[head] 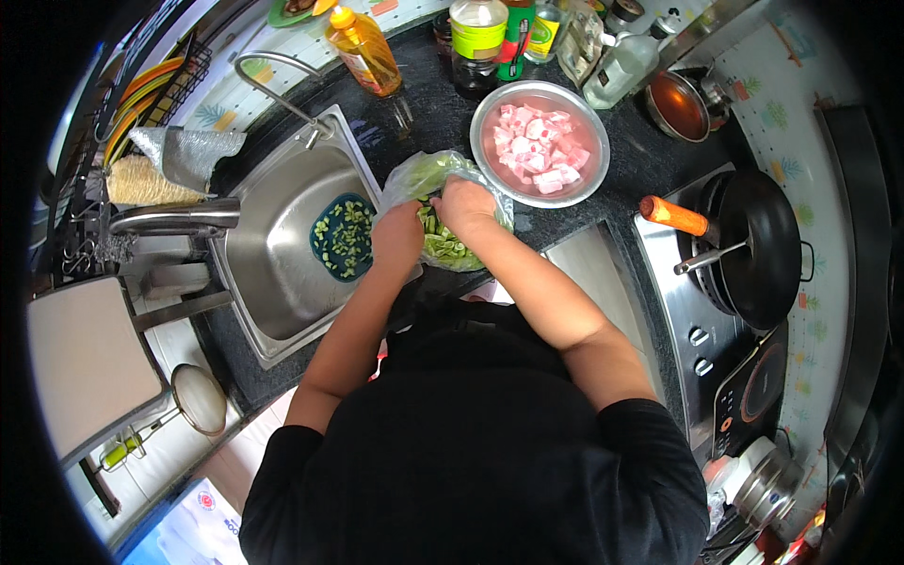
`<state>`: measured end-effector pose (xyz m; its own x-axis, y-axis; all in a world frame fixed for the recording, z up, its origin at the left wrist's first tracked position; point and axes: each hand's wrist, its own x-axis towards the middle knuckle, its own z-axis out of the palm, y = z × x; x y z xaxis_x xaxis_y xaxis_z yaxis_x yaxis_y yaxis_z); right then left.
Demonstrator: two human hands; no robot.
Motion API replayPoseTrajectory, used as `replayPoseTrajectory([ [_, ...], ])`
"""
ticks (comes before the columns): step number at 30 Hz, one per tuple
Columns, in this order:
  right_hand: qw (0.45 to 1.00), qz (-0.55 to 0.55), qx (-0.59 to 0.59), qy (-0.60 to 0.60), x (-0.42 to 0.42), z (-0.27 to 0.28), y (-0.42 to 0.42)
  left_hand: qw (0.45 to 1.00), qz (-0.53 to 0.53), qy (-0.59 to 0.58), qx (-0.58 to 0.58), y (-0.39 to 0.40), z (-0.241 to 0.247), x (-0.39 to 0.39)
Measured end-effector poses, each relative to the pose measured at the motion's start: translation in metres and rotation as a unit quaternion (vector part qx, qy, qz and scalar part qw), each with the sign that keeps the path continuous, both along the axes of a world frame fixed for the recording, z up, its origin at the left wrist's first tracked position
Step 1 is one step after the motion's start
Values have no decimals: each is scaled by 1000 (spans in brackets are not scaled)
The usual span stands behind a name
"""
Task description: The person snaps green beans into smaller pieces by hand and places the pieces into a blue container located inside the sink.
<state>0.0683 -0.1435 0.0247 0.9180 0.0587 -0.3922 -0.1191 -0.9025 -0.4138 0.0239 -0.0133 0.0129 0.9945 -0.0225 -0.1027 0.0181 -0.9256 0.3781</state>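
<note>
A clear plastic bag (458, 263) of green vegetable pieces (441, 244) rests on the dark counter between the sink and a metal bowl. At the bag's left side, my left hand (397, 236) is closed on the plastic. My right hand (466, 206) reaches over the bag's mouth, its fingertips at the rim; whether it grips plastic or vegetables cannot be told. Touching or close to the bag at the upper right, the metal bowl (602, 145) holds pale pink meat chunks (540, 145) in pinkish water. Chopped green pieces (344, 236) lie on a dark teal strainer (319, 263) in the sink.
The steel sink (282, 289) with a curved faucet (279, 60) is at left. An oil or sauce bottle (371, 60) and several other bottles line the back. At right, a black wok (766, 247) with an orange-brown handle (674, 215) sits on the gas stove (664, 282).
</note>
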Motion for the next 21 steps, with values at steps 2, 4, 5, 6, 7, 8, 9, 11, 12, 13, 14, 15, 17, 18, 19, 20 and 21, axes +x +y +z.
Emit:
replayPoseTrajectory([
  [2,999,-15,-24,-18,6,-21,5,998,-6,53,30,-4,9,-2],
  [4,999,-14,-33,-9,6,-20,8,1000,-24,12,16,0,5,-9],
  [5,999,-14,-37,-5,5,-20,8,999,-34,-9,10,2,3,-11],
  [6,999,-21,-32,-15,5,-18,5,999,-36,16,7,1,11,-11],
  [7,999,-12,-30,-14,5,-16,2,999,-29,17,2,1,12,-11],
  [8,1000,-5,-27,-12,6,-13,-3,1000,-24,17,-2,1,12,-10],
  [9,1000,4,-24,-12,7,-5,-6,1000,-17,17,-6,2,13,-10],
  [11,1000,21,-4,-6,3,19,-15,999,-20,29,-17,3,16,-8],
  [12,1000,26,0,-3,3,23,-21,999,-25,34,-23,2,17,-7],
  [13,1000,31,5,1,2,25,-27,998,-40,57,-5,1,16,-5],
  [14,999,32,27,14,-1,23,-34,995,-56,79,13,0,12,-4],
  [15,998,30,62,16,-5,27,-43,992,-74,101,31,-2,9,-3],
  [17,990,31,134,17,-16,36,-55,993,-81,81,29,-2,4,-5],
  [18,986,12,162,23,-22,37,-59,993,-87,71,28,-3,2,-6],
  [19,971,-9,234,37,-27,31,-64,996,-79,31,-4,-4,3,-7],
  [20,951,-31,305,50,-33,17,-69,997,-70,-8,-37,-6,4,-9],
  [21,924,-51,374,63,-38,2,-72,995,-60,-47,-69,-7,4,-9],
])
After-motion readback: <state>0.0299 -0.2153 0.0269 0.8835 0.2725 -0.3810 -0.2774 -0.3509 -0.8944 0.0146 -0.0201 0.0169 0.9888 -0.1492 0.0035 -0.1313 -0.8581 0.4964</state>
